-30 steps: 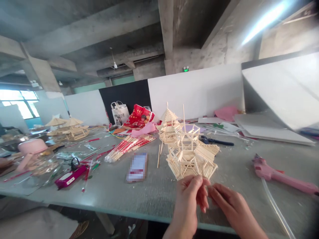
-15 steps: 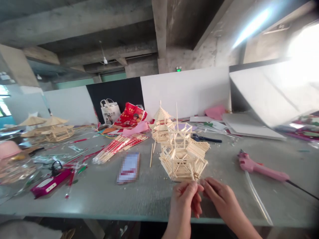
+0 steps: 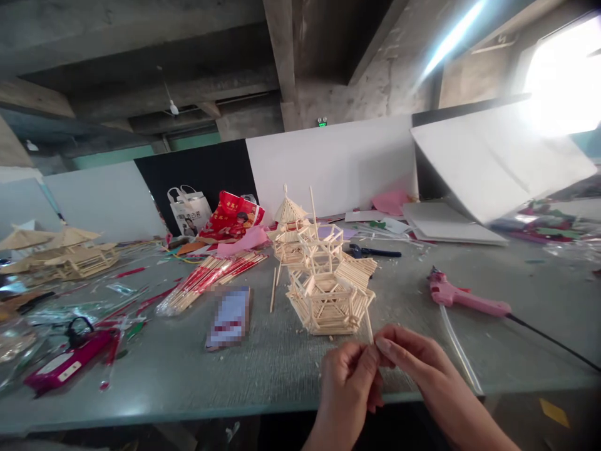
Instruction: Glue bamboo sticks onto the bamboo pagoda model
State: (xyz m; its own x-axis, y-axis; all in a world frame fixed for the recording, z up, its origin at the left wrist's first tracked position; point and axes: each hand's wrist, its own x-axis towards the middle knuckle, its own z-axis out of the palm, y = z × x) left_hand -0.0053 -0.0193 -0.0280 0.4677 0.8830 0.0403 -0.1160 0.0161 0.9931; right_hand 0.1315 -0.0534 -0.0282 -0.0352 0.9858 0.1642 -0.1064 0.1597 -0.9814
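Note:
My left hand (image 3: 350,379) is closed, thumb and fingers pinching the lower end of a thin wooden stick (image 3: 369,326). The fingertips of my right hand (image 3: 416,357) meet it there, pinched on the same end. The stick points up and away, its tip beside the front right of a pavilion model (image 3: 331,313) built from pale sticks. That model has a flared slatted base, an open frame above and one tall stick rising from it. Behind it stands a smaller stick tower (image 3: 290,213) with a pointed roof.
A pink glue gun (image 3: 469,300) with a clear glue stick lies at the right. Dark-handled pliers (image 3: 378,252) rest behind the model. To the left are a phone (image 3: 228,318), bundled sticks (image 3: 206,282), a magenta power strip (image 3: 70,362) and other pavilion models (image 3: 75,257).
The view has turned slightly right. My hands have drawn together at the stick's lower end, and the stick now leans away from my left hand beside the model's right side.

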